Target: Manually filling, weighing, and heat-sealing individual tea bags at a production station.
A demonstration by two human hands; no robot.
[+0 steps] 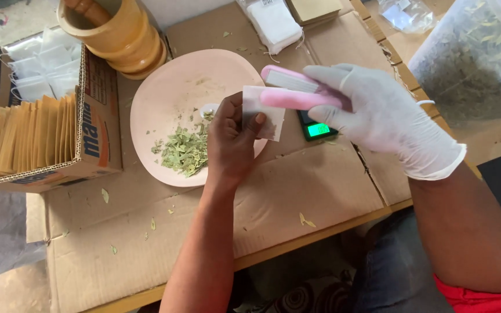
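You've got a pink plate (163, 98) mid-table with a pile of dried green leaves (184, 152) on its near side. Far left: wooden mortar (117, 35) with pestle (88, 8) standing in it, touching the plate's far-left edge as seen from here. Left: open cardboard box (97, 122) holding upright brown envelopes (30, 136) nearer you, white sachets (44, 66) behind them. Small digital scale (318, 130) right of the plate, green display lit. Far centre: stack of white sachets (273, 23), brown packets (314, 8) just beside. Far right: large clear bag of dried leaves (476, 58). Flattened cardboard (308, 191) covers the table; loose leaf bits (306, 220) scattered on it.
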